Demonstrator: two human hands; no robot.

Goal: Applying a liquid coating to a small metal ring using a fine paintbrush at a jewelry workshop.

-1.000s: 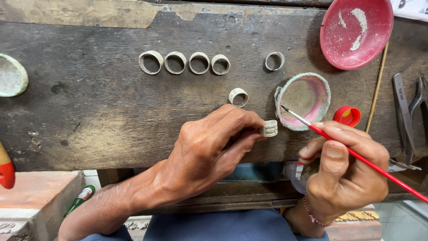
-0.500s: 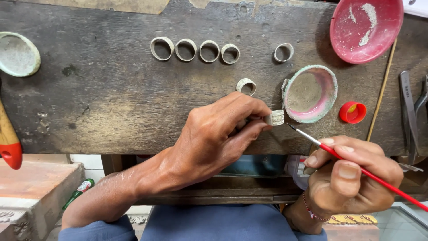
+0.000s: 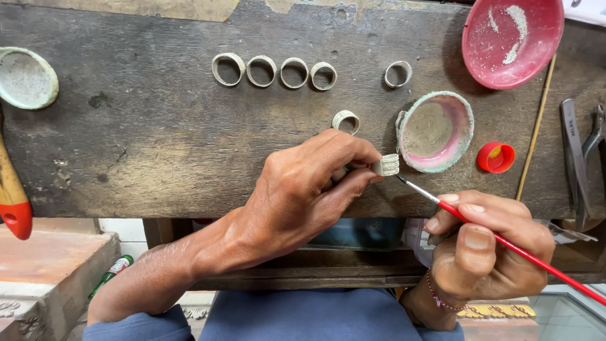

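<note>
My left hand (image 3: 309, 186) pinches a small pale ring (image 3: 386, 165) between thumb and fingertips over the dark wooden bench (image 3: 158, 139). My right hand (image 3: 486, 243) holds a thin red-handled brush (image 3: 505, 240), whose bristle tip touches the ring's lower edge. Just beyond the ring sits a small crusted pink dish (image 3: 435, 131). Another loose ring (image 3: 346, 121) lies above my left fingers.
Several rings (image 3: 274, 71) lie in a row at the back, one more ring (image 3: 398, 74) apart to the right. A red bowl (image 3: 511, 38) with white powder, a red cap (image 3: 496, 157), a thin stick (image 3: 535, 129), pliers (image 3: 581, 158) and a pale dish (image 3: 25, 79) stand around.
Both hands have shifted slightly; the brush tip has moved from above the pink dish down to the ring held in my left hand.
</note>
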